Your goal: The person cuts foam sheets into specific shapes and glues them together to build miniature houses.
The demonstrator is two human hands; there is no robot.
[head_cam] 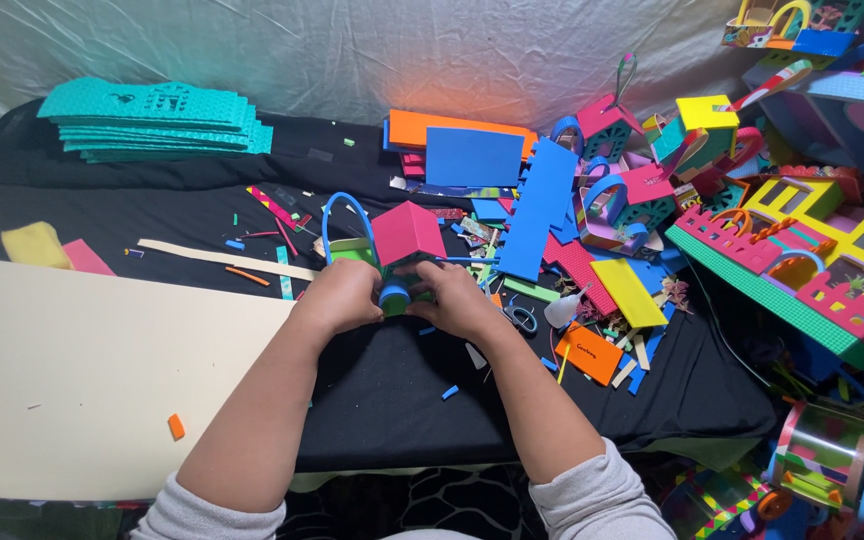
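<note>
Both the left hand point(342, 297) and right hand point(455, 298) pinch a small foam house point(399, 252) on the black tabletop point(382, 400): pink roof and blue handle fitted, loose foam pieces point(592, 345) unused alongside.

Pink roof point(407, 232) w/ green walls at ctr; teal sheets point(152, 120) upper left; blue sheet point(473, 157), orange sheet point(422, 127) top ctr; black table point(392, 400); cream board point(82, 380) lower left.
</note>
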